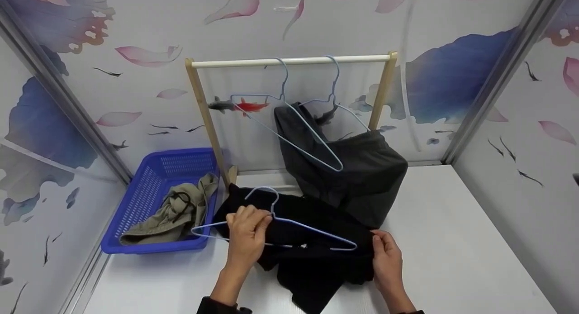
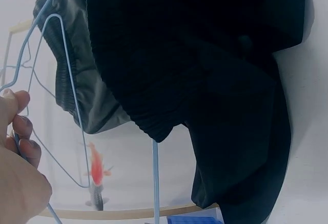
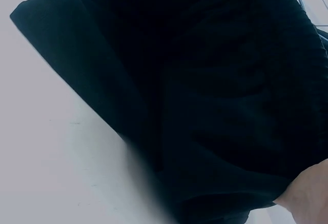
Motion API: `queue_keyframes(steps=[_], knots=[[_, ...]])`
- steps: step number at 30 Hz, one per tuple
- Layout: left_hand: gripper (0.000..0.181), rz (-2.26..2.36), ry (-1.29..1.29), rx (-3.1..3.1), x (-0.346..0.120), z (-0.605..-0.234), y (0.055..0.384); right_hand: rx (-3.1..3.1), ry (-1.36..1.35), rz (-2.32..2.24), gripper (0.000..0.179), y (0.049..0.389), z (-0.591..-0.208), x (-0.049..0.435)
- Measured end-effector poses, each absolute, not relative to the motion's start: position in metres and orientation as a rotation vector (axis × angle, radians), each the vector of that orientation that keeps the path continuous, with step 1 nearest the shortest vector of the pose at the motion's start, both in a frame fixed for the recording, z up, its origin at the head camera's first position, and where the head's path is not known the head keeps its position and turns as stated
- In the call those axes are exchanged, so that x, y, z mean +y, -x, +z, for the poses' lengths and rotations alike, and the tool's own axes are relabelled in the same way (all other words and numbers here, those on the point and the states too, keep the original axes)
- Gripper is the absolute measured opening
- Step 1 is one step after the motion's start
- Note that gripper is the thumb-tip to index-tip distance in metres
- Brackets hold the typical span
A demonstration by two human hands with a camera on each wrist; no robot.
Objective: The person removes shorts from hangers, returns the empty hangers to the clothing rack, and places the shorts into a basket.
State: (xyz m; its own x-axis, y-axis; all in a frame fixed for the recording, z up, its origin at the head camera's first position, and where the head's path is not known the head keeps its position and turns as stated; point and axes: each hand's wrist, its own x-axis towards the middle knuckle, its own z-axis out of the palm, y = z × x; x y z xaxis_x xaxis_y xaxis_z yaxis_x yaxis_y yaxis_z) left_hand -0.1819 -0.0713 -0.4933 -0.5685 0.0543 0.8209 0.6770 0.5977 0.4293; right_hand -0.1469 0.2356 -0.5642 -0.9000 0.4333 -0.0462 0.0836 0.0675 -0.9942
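Observation:
My left hand (image 1: 248,232) pinches a blue wire hanger (image 1: 312,225) just below its hook. The hanger lies across black elastic-waisted pants (image 1: 325,268), and cloth hides a short stretch of its bottom bar. I cannot tell how far the hanger's right end sits inside the waist. At the right side, my right hand (image 1: 387,259) grips the edge of the pants between thumb and fingers. In the right wrist view, the black cloth (image 3: 215,106) fills most of the picture and only part of that hand shows. The ribbed waistband (image 2: 120,90) is seen in the left wrist view.
Behind stands a rack with a white rail (image 1: 235,63) and wooden posts (image 1: 383,90). On it hang a bare blue hanger (image 1: 312,153) and dark grey pants (image 1: 357,169) on another hanger. A blue basket (image 1: 113,235) at left holds a khaki garment (image 1: 176,214).

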Motion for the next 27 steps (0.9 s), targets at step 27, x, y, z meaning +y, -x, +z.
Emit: queue_keyframes(steps=[27], knots=[[0.012, -1.055, 0.525, -2.018, -0.0794, -0.4870, 0.1825, -2.358, 0.403, 1.672, 0.019, 0.1403, -0.5699, 0.2284]])
